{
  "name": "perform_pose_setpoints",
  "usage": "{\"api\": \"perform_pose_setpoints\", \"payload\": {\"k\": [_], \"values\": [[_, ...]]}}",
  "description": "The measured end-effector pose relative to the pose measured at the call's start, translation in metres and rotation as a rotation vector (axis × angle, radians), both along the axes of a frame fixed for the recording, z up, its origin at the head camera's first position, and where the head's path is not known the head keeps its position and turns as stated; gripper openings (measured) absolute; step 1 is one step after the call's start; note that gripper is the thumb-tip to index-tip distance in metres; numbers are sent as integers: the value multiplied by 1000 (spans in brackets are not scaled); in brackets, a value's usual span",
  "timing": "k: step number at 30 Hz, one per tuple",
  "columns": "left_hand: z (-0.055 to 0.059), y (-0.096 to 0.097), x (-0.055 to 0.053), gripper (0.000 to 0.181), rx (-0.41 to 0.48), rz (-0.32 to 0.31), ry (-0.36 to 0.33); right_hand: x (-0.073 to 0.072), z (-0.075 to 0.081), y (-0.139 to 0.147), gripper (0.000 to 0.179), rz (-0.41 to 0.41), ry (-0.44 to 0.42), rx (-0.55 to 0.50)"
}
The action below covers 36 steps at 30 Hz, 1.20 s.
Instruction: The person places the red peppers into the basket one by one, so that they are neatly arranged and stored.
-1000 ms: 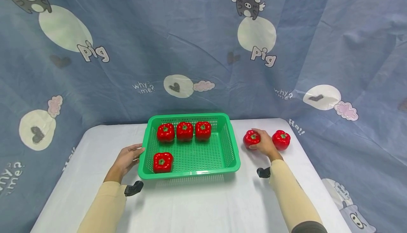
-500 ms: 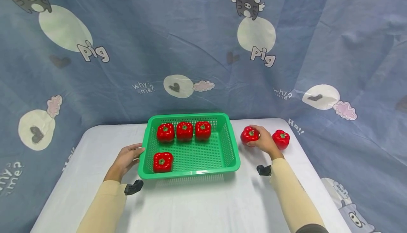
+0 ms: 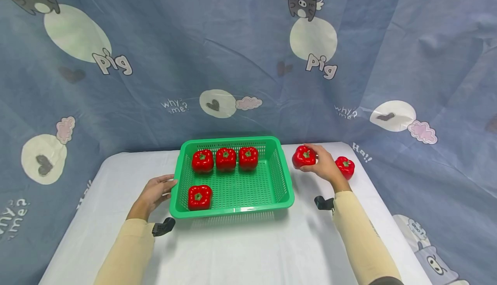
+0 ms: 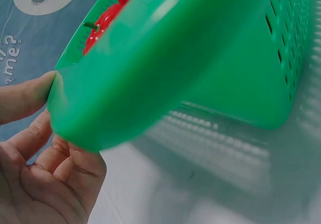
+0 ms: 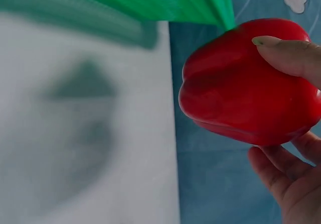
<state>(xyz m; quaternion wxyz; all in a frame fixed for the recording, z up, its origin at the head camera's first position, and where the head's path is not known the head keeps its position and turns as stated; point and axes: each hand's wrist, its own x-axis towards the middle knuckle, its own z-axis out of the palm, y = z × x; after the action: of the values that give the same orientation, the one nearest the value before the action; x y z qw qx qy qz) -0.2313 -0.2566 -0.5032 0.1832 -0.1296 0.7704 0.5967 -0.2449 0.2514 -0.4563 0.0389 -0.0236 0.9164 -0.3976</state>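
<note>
My left hand (image 3: 156,191) grips the left rim of a green plastic basket (image 3: 233,210). In the left wrist view its thumb (image 4: 30,97) lies on one side of the rim and its fingers curl under the other. My right hand (image 3: 325,163) holds a glossy red bell pepper (image 3: 303,157) raised above the table, right of the basket. The right wrist view has the thumb (image 5: 288,57) on one side of this pepper (image 5: 246,88) and fingertips on the other. Inside the basket, three red peppers (image 3: 225,160) form a back row; another pepper (image 3: 199,197) sits front left.
One more red pepper (image 3: 344,168) rests on the white table (image 3: 240,250) at the far right, just beyond my right hand. A blue patterned cloth (image 3: 240,60) hangs behind the table and drapes along its sides.
My right hand has lifted its pepper off the table and carried it slightly up and to the left, toward the back. The left hand, the basket and the other peppers stay put.
</note>
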Motion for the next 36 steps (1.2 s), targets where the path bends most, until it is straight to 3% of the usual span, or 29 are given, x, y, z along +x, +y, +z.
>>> {"api": "perform_pose_setpoints", "payload": {"k": [9, 24, 36], "values": [[-1, 0, 1, 56, -7, -5, 4, 3, 15, -8, 83, 48, 55, 6], [0, 0, 0, 57, 2, 7, 1, 9, 40, -32, 82, 110, 68, 3], [4, 1, 3, 56, 20, 11, 7, 8, 46, -55, 78, 196, 59, -16]]}}
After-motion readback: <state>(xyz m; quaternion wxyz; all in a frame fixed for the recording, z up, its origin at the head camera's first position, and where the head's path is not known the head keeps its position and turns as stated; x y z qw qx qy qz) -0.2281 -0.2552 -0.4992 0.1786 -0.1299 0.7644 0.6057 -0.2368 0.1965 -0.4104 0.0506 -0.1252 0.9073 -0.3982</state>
